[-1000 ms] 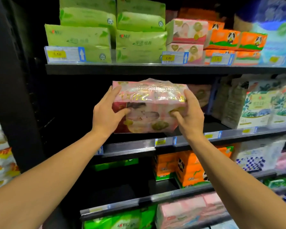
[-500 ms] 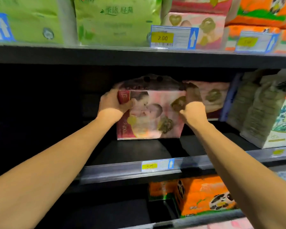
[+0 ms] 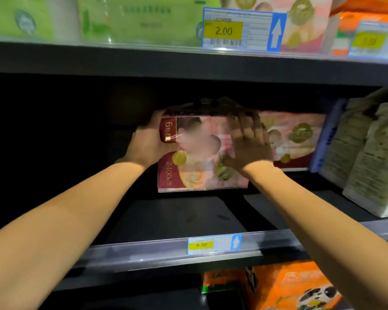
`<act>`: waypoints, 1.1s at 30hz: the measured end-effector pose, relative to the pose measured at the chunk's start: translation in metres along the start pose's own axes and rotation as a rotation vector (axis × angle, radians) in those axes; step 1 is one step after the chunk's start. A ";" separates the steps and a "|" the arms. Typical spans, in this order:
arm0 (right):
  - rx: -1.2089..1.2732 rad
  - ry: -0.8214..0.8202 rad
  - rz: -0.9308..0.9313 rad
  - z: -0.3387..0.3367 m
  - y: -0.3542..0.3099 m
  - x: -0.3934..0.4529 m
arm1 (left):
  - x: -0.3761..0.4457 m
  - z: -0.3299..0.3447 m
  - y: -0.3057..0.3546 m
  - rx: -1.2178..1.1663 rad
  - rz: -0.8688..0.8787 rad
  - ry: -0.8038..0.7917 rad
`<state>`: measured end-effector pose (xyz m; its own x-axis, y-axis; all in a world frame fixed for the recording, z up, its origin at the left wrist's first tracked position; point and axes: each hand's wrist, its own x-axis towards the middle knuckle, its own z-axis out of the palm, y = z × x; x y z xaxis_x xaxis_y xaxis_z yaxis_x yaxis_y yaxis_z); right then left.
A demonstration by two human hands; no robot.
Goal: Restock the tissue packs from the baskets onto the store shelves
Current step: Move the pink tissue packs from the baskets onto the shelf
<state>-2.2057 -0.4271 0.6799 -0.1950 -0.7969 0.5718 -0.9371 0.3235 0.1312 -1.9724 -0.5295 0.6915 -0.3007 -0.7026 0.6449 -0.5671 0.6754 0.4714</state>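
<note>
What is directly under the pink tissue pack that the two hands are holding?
Under the pink tissue pack lies the dark shelf board, bare in front of it. Whether the pack's bottom edge touches the board cannot be told, and the board beneath it is covered.

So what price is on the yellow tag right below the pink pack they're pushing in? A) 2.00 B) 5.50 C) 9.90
C: the price tag on the front rail of the shelf, below the pink tissue pack that both hands are on, reads 9.90; the 2.00 tag hangs on the shelf above.
</note>
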 end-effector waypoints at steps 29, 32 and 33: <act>-0.036 0.164 -0.159 0.100 -0.001 0.056 | 0.037 0.067 -0.012 0.233 0.089 0.080; -0.004 0.138 -0.136 0.099 -0.002 0.055 | 0.015 0.070 -0.017 0.648 0.335 0.024; 0.017 0.135 -0.127 0.099 -0.002 0.055 | 0.008 0.072 -0.021 0.705 0.376 -0.063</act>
<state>-2.2430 -0.5223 0.6308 -0.0352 -0.7546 0.6552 -0.9567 0.2150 0.1961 -2.0182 -0.5660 0.6434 -0.5991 -0.4815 0.6398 -0.7636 0.5840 -0.2755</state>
